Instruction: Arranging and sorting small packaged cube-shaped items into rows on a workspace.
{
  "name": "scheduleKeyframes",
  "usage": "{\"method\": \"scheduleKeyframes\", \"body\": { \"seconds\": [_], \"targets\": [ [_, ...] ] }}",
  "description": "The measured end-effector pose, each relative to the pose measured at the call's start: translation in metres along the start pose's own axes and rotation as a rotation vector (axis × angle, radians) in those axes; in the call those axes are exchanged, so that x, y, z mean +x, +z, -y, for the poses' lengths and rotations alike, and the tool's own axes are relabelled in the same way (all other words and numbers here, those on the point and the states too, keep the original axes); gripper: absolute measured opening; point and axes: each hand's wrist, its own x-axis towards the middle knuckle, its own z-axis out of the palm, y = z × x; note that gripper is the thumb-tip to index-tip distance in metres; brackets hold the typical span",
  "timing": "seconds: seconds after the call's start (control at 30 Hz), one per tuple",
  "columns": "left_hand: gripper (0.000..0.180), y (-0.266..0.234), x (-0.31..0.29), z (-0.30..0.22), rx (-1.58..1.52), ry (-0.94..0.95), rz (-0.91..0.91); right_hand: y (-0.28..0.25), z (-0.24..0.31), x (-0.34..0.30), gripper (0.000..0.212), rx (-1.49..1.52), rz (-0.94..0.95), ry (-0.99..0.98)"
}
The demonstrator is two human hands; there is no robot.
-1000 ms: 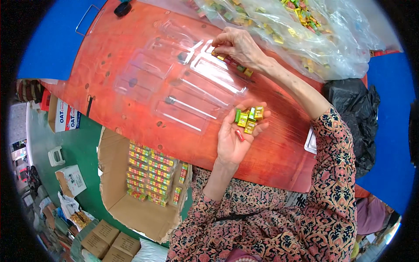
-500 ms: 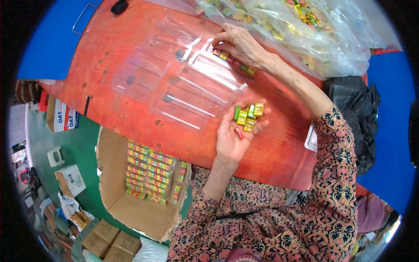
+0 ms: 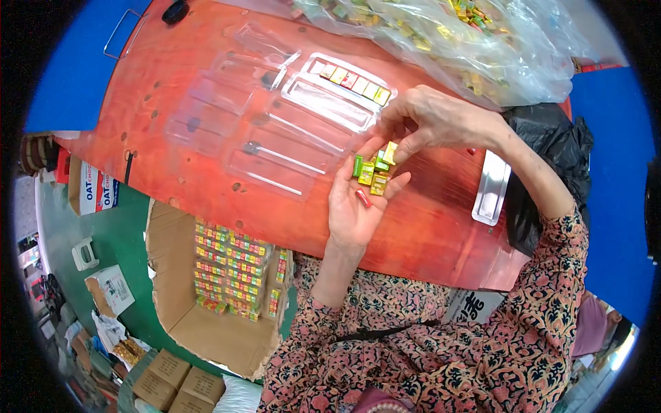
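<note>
My left hand is palm up above the red table, with several small wrapped candies in yellow, green and red resting on palm and fingers. My right hand reaches over it from the right, thumb and fingers closed on a yellow candy at the fingertips of the left. Just beyond both hands lies a clear plastic tray with long compartments. Its far compartment holds a row of candies side by side; the nearer compartment shows only glare. More clear trays lie to the left.
A large clear bag of candies covers the far right of the table. A silvery tray and a black plastic bag are at the right. Below left, a cardboard box holds filled candy packs.
My right hand has come back from the far tray to my left palm and now pinches a yellow candy. The row of candies it held now lies in the tray's far compartment.
</note>
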Motion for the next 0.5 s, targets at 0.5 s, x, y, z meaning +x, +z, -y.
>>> {"method": "scheduleKeyframes", "body": {
  "seconds": [0.5],
  "targets": [
    [0.048,0.02,-0.006,0.002,0.014,-0.006,0.087,-0.036,0.011,0.035,0.019,0.071,-0.403,0.047]
  ]
}}
